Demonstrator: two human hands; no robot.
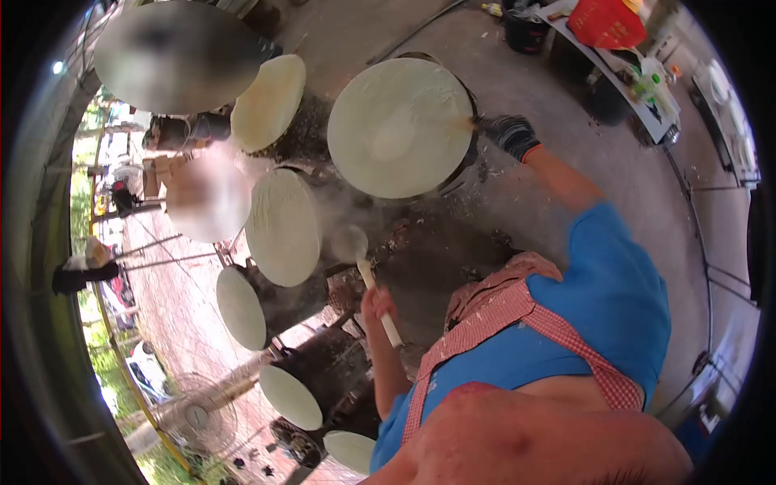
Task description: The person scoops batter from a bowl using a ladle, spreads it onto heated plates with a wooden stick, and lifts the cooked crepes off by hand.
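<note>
My right hand (511,134), in a black glove, reaches out to the rim of a large round pale sheet (400,125) stretched over a dark pot and pinches something small at its edge. My left hand (377,305), bare, grips the wooden handle of a ladle (356,245). The ladle's bowl hangs in steam beside another pale round sheet (283,228). A blue shirt and a red checked apron (493,315) fill the lower right.
Several more dark pots topped with pale round sheets (268,101) (241,307) (291,398) stand in a row at the left. A table with a red bag (606,23) and bottles is at the top right. A fan (198,416) stands lower left. Other people are at the upper left.
</note>
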